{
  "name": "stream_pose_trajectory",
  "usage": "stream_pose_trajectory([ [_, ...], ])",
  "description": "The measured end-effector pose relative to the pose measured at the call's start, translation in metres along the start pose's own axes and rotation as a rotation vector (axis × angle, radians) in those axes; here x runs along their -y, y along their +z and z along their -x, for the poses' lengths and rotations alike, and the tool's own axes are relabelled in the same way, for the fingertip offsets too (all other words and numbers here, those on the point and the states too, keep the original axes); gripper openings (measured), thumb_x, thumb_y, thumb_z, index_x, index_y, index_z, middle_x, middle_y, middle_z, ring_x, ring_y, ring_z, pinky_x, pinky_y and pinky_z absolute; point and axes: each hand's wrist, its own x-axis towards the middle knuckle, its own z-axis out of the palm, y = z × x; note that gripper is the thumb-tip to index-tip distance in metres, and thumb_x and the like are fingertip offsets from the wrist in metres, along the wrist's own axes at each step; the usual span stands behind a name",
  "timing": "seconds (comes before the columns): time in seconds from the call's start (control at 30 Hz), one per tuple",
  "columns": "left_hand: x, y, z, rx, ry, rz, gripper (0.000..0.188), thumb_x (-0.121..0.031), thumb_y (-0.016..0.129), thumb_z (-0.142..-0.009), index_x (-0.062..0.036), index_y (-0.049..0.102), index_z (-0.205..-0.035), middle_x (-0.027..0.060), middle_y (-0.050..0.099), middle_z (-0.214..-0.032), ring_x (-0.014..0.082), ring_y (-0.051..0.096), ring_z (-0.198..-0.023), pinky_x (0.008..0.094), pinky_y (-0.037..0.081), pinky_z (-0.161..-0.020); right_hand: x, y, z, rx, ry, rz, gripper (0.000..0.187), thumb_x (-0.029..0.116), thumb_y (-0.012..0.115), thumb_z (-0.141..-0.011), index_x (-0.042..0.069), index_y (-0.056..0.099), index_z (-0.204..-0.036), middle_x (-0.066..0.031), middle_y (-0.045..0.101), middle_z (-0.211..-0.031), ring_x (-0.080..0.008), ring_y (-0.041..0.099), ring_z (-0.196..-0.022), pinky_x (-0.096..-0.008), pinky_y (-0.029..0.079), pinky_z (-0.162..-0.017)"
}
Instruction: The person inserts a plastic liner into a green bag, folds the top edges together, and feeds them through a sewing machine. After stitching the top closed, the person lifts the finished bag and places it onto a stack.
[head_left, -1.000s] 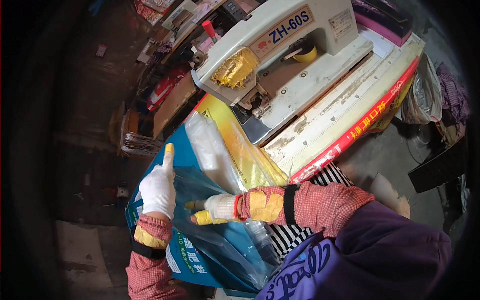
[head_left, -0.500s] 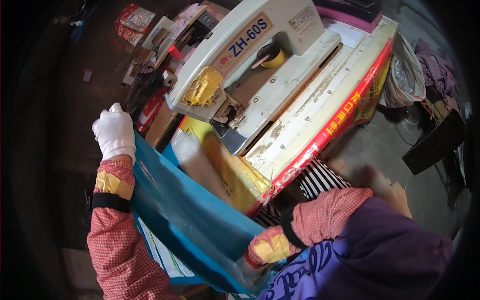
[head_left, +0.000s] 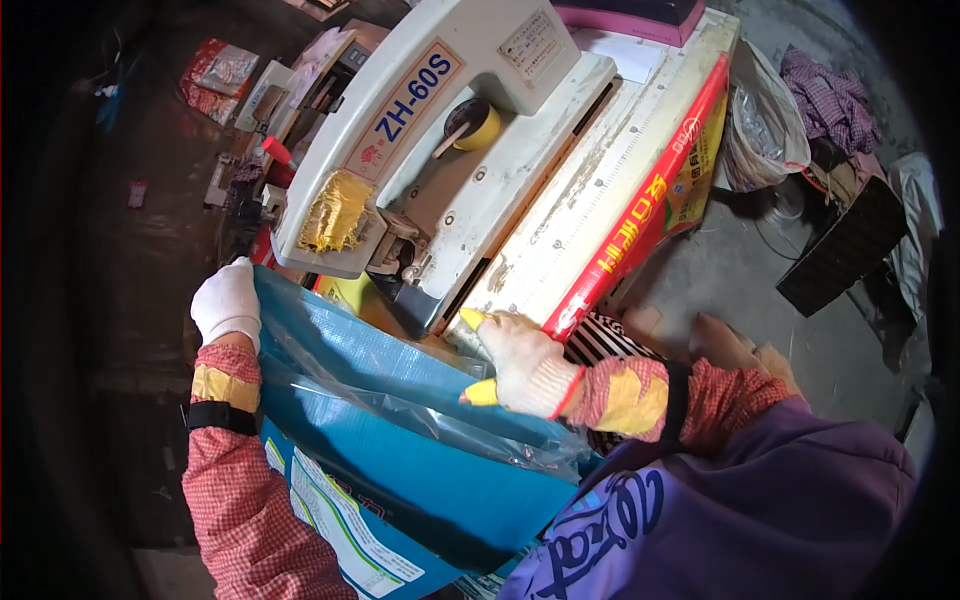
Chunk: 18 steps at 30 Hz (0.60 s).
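Observation:
A large blue woven bag [head_left: 390, 440], with a clear plastic liner [head_left: 410, 405] along its mouth, lies across the front of a white industrial sewing machine [head_left: 400, 150]. My left hand [head_left: 228, 300], in a white glove, is closed on the bag's upper left corner. At the bag's right part is my right hand [head_left: 525, 365], in a pale glove with yellow fingertips. Its thumb and forefinger are spread apart, pointing left beside the machine's bed; the other fingers are partly hidden. Behind the bag, the machine's needle area [head_left: 400, 255] is close to the bag's far edge.
On the machine bed stands a yellow cup [head_left: 478, 125] with a stick. Red and yellow sheeting [head_left: 650, 215] covers the table's right edge. A pink and black box [head_left: 640, 18] sits at the back. Right of the table are a white sack [head_left: 765, 130] and a dark board [head_left: 845, 245].
My right hand has come up from inside the bag near my body to the machine's near edge. The bag's mouth has risen, covering the yellow sheeting there. My left hand keeps its corner.

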Motion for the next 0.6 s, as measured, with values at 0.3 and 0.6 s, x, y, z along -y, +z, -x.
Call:
stream_pose_trajectory([
  [0.3,-0.003,0.013,0.0,0.012,0.026,-0.005,0.02,-0.01,0.044,-0.089,-0.0121,0.06,-0.1,0.0103,0.066,-0.096,0.0283,0.065,-0.088,0.0388,0.053,-0.073,0.003,0.013,0.006,0.089,-0.081,-0.325,0.052,0.025,0.067,-0.077,0.006,0.049,-0.122,-0.0094,0.065,-0.087,-0.026,0.063,-0.08,-0.0355,0.049,-0.065],
  [0.6,0.06,0.062,-0.037,0.362,-0.056,0.271,0.022,-0.014,0.054,-0.084,-0.0076,0.062,-0.104,0.0187,0.062,-0.105,0.0354,0.057,-0.103,0.0397,0.048,-0.085,0.037,0.02,-0.016,0.27,-0.257,-0.131,0.034,0.032,0.06,-0.076,0.007,0.062,-0.099,-0.0155,0.064,-0.092,-0.0316,0.062,-0.086,-0.0406,0.048,-0.075],
])
